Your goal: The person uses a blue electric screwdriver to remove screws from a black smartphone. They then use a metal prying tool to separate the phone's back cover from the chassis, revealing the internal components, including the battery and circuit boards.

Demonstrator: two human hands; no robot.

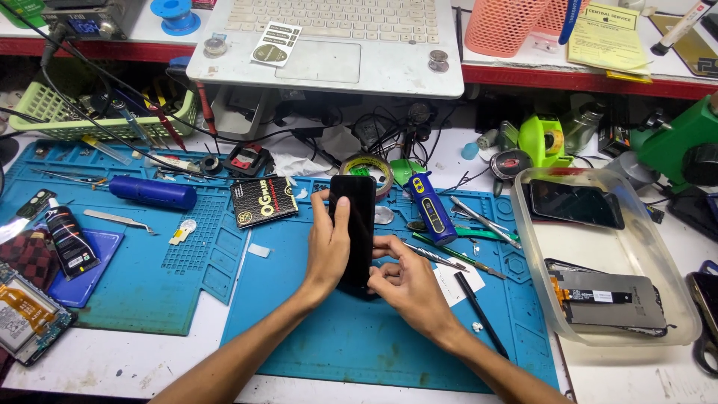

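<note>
The black phone (353,224) lies lengthwise on the blue work mat (359,337), near the middle of the bench; the left hand (327,251) is laid over its left edge, thumb on the dark glass and fingers wrapped round the far side, so it is clamped on the phone, seemingly to pin it flat and keep it from sliding; the right hand (400,278) is curled up against the phone's lower right edge, fingertips pinched together at the seam, though whether they grip some small tool there I cannot tell. Just to the right, within easy reach, lie a blue cylinder-shaped tool (431,208), a metal pick (437,256) and a black stick (479,310); a roll of tape (368,166) sits just behind the phone. Well to the right a clear plastic tray (527,247) holds another phone and a bare screen panel, kept apart from the work. To the left sit a small black card packet (263,200), a blue screwdriver handle (153,193), and a glue tube (69,238); a laptop (329,45) rests on the raised shelf behind.
</note>
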